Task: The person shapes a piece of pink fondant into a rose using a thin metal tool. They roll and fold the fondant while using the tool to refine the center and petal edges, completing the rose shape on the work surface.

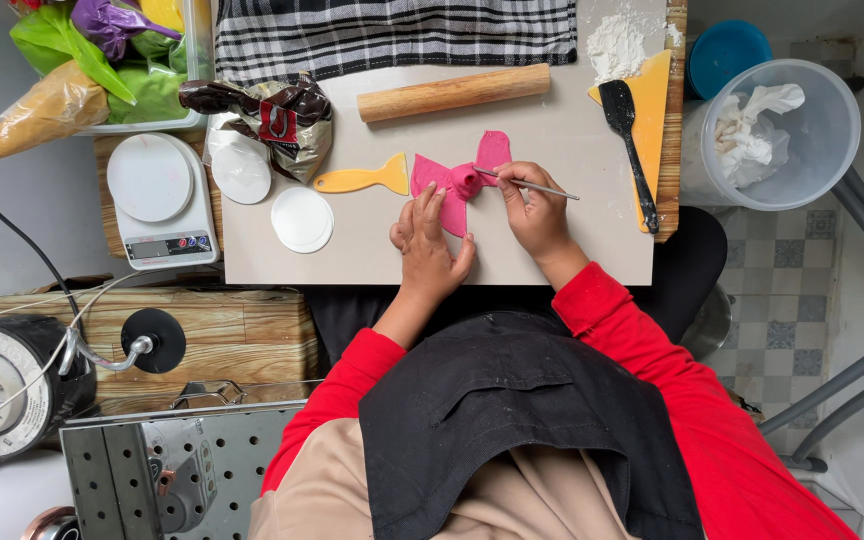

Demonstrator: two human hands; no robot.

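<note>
Pink fondant (455,180), shaped like a bow with a gathered knot in the middle, lies on our pale board (552,240), near its centre. Our left hand (426,245) rests at 6 o'clock from the bow, fingers spread flat and pressing its lower left loop. Our right hand (535,208) sits at 3 o'clock from the bow, fingers pinched around a thin metal tool (530,184) whose tip touches the knot. The two hands are apart, one on each side of the bow.

At 9 o'clock from the bow a yellow scraper (362,178) lies just beside it, blade end toward the pink loop. At 12 o'clock a wooden rolling pin (454,92) lies across the board, and beyond it a black-and-white checked cloth (392,35). At 2 o'clock a black spatula (627,140) rests on a yellow wedge-shaped card (655,100), with a heap of white powder (615,45) above it.

Off the board at 3 o'clock stands a clear tub (822,150) holding crumpled white tissue, with a blue lid (727,50) behind it. At 10 o'clock lies a crumpled foil bag (287,115), two white round lids (302,218) near it, and a white kitchen scale (160,200) farther left. At 11 o'clock a clear bin (192,90) holds bags of green, purple and orange stuff.

We wear red sleeves and a black apron.
</note>
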